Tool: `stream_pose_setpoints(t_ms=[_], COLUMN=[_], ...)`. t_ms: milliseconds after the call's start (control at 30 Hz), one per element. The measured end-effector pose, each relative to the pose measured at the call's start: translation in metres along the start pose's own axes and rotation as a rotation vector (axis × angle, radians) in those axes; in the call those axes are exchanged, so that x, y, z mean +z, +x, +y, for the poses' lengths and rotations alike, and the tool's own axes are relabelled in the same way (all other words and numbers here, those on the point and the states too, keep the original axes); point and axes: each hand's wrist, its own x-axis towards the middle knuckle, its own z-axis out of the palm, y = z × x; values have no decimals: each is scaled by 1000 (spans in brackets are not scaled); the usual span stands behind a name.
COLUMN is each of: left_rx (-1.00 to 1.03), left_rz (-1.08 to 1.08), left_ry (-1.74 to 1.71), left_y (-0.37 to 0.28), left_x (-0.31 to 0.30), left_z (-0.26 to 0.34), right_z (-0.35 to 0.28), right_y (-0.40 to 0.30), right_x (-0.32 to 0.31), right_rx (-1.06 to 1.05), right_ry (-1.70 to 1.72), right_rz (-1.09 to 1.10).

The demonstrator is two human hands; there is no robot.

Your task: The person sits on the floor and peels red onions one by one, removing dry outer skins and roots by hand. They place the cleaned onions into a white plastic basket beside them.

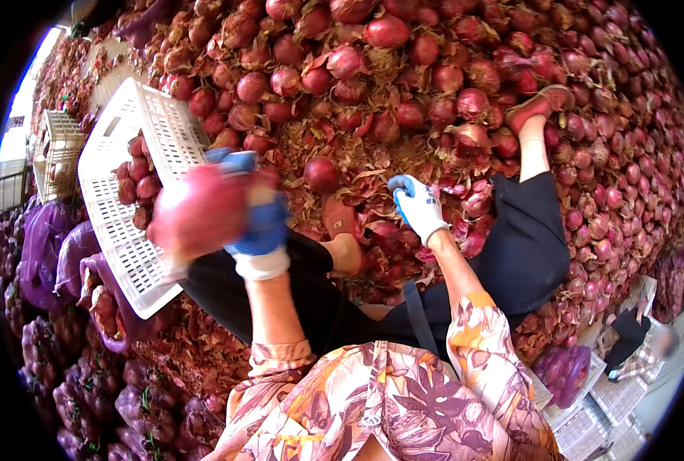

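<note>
My left hand (264,222), in a blue-and-white work glove, is blurred and gripping a large red onion (200,210) beside the white plastic crate (137,271). The crate is tilted, with several red onions (140,176) inside it. My right hand (419,204), gloved the same way, hovers over loose onion skins (376,173) between my legs. Its fingers are curled, and their inner side is hidden from this angle. One red onion (321,174) lies on the skins just past my shoe.
A big heap of red onions (595,144) spreads ahead and to the right. Filled purple mesh sacks (146,403) stand at lower left, with another crate (59,152) behind. My legs bracket the work spot. Another person (635,340) sits far right, near pale crates (586,429).
</note>
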Motion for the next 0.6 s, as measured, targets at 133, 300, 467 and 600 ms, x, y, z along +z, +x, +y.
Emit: stream_pose_setpoints(t_ms=[133, 300, 467, 600], left_rx=[92, -59, -11, 1], left_rz=[195, 685, 541, 702], left_ry=[35, -118, -18, 63], left_y=[10, 2, 6, 13], left_x=[4, -25, -25, -28], left_z=[56, 16, 15, 10], right_z=[-38, -70, -83, -37], right_y=[33, 96, 135, 161], right_x=[29, 118, 176, 189], right_rx=[-112, -360, -57, 0], right_ry=[-413, -793, -574, 78], right_rz=[-77, -193, -292, -293])
